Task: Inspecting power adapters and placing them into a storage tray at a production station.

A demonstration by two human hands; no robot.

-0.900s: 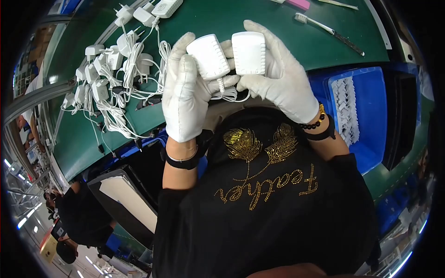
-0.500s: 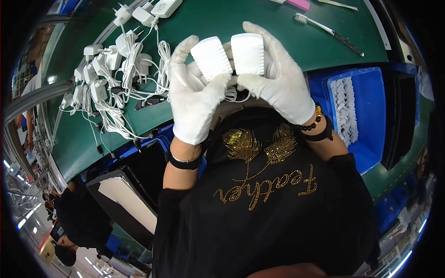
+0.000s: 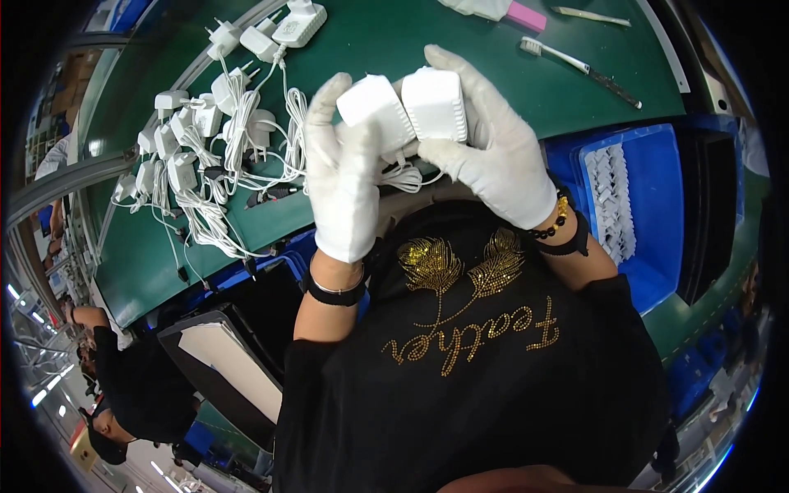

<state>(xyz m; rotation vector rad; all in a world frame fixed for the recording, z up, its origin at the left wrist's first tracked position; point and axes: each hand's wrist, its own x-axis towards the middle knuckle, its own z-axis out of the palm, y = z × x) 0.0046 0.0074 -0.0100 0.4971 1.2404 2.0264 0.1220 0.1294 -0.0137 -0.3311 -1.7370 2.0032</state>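
Both my hands wear white gloves. My left hand [image 3: 345, 193] is closed round a white power adapter [image 3: 375, 108], its thumb upright along the near face. In my right hand [image 3: 505, 160] sits a second white power adapter [image 3: 434, 103], gripped between thumb and fingers. The two adapters are held side by side, with their inner edges meeting or nearly so, and ridges show along their edges. A coiled white cable [image 3: 406, 177] lies just below them, between my wrists. Which adapter it belongs to is hidden.
Several white adapters with bundled cables [image 3: 185, 131] cover the left of the green table [image 3: 411, 33]. A toothbrush [image 3: 579, 67], a pink block [image 3: 526, 16] and a thin white stick [image 3: 590, 16] lie far right. A blue bin [image 3: 657, 214] holds white pieces. A person [image 3: 148, 370] is at lower left.
Both adapters have tipped, so their end faces now show more. My left thumb has lifted upright, and my left hand has shifted slightly down. The person at left has raised an arm.
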